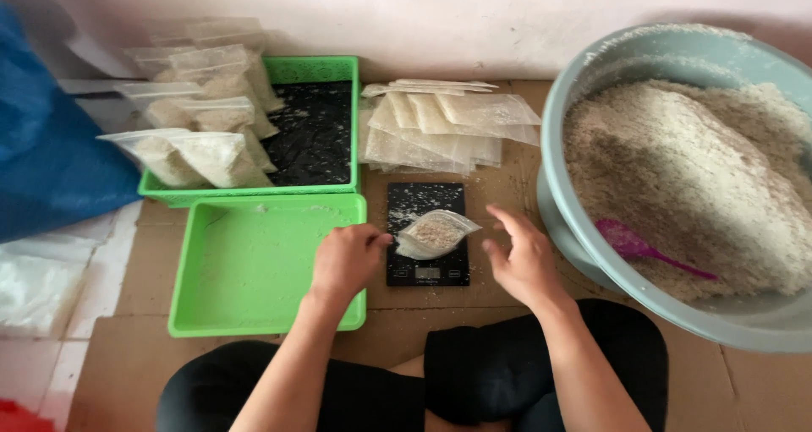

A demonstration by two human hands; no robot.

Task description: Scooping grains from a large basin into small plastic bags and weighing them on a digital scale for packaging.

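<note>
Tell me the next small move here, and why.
Probably lift the small filled bag off the black scale and set it into the green tray. The left hand already pinches its edge, the right hand hovers open beside it, and filled bags sit stacked in the far basket.

Pale pink wall behind flattened brown cardboard; white floor tiles left of cardboard; soft daylight.

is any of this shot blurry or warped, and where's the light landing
Head view: soft, even daylight, no hard glare; the wide lens bows the big grey-blue plastic basin at the right edge; the right hand looks slightly motion-smeared, the left hand and the small clear bag of pale meal on the black scale stay sharp.
</note>
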